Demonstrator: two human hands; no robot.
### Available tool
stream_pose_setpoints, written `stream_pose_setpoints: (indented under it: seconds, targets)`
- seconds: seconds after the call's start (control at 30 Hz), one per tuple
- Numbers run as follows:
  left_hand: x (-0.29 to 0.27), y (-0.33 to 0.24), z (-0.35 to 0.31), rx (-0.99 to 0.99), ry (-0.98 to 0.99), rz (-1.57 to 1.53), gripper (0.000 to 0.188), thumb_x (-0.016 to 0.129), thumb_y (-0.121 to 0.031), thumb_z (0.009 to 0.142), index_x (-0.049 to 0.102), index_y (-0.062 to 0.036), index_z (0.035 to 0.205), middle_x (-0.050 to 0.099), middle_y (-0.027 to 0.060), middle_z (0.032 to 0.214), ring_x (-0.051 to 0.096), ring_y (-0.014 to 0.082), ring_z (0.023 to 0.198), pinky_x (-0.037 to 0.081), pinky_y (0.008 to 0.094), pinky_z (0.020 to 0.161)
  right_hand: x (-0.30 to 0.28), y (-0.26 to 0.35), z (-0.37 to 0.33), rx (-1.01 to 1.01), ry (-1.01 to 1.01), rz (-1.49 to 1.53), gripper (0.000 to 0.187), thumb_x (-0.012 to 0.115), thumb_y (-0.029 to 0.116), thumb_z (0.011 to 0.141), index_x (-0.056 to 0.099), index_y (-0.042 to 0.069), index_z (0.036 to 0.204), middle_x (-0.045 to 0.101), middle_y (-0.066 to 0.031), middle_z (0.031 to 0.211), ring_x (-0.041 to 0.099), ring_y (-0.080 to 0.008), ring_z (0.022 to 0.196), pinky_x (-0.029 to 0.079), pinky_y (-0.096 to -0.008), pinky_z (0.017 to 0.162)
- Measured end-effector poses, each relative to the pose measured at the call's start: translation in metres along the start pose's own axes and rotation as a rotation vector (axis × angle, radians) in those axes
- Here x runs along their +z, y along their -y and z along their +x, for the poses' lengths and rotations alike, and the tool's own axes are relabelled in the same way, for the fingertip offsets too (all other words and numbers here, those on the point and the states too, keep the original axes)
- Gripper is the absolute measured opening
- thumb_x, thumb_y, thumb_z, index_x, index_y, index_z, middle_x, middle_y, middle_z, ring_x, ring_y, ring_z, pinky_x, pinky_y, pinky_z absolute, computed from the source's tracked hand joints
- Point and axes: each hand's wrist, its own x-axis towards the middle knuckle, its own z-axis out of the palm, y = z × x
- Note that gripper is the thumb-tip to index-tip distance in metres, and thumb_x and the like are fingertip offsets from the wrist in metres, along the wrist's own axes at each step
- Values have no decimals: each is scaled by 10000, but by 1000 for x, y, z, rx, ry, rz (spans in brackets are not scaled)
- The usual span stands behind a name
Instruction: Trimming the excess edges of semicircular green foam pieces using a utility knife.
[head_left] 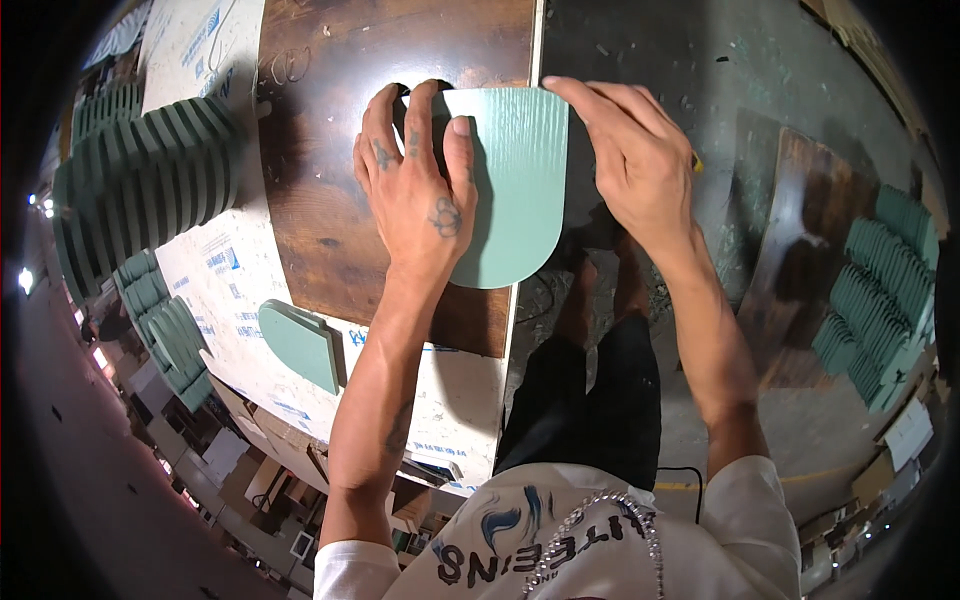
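Fingers (419,132) spread, the left hand (420,205) seemingly steadies the green panel (522,180) overhanging the worktop (325,200) at right, while the right hand (640,165), pinch unclear, meets its far-right corner, the next move needing even support.

a dark brown worktop (310,205) catches a bright glare, with a pale, blue-printed sheet (205,245) along its left edge. past the right edge spreads a scuffed grey floor (760,70) and a brown wooden surface (790,220). small white lights (25,280) shine far beyond the left edge.
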Motion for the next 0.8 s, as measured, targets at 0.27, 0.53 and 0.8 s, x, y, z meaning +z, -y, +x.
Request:
stream_pose_setpoints:
  seconds: [0.27, 0.53, 0.8]
  targets:
    - [0, 6, 0, -13, -26, -38, 435, 540, -325, 1039, 530, -40, 1368, 457, 244, 1416, 432, 420, 1333, 319, 549, 1121, -5, 47, -104, -18, 191, 143, 431, 656, -35, 882, 739, 192, 1238, 680, -90, 981, 668, -223, 884, 600, -327, 682]
    - [6, 4, -8, -144, -141, 213, 494, 535, -250, 1050, 456, 114, 1373, 412, 312, 1471, 369, 482, 1390, 311, 552, 1156, 7, 12, -31, 320, 34, 454, 339, 621, 3, 963, 714, 99, 1275, 759, -111, 978, 606, -157, 638, 490, -299, 567]
    - [9, 15, 4, 126, -79, 27, 431, 536, -220, 1057, 534, -133, 1479, 506, 156, 1486, 497, 366, 1345, 365, 509, 1131, 12, -47, 41, -248, 257, 187, 344, 634, 34, 926, 765, 199, 1197, 735, -50, 889, 677, -194, 754, 570, -336, 685]
